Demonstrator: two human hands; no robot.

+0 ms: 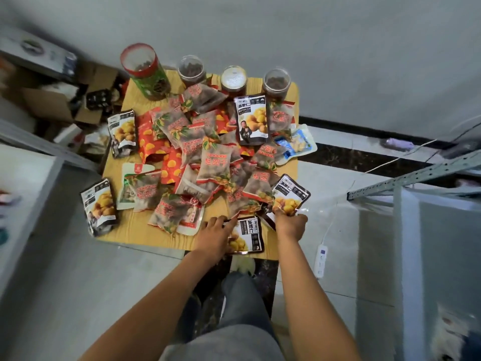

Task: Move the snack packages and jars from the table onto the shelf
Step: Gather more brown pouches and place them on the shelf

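Grey trouser leg lowest in shot, both forearms stretching over it to the near table edge. Left hand flat on a dark pouch, fingers fairly straight, pressing rather than gripping — likely pinning it to slide or scoop. Right hand just beside, fingers curled round the bottom edge of a second dark pouch, tilting it off the heap — probably gathering two at once. Beyond both grips, red-and-clear packets piled loose and overlapping mid-table; more dark pouches out left. Farthest from the hands, four jars in a row, upright, the leftmost tall and green. Pouches glossy black, yellow nuts printed on front. Shelf frame well off to the right of the right hand. Nothing shelved yet, by the look of it.
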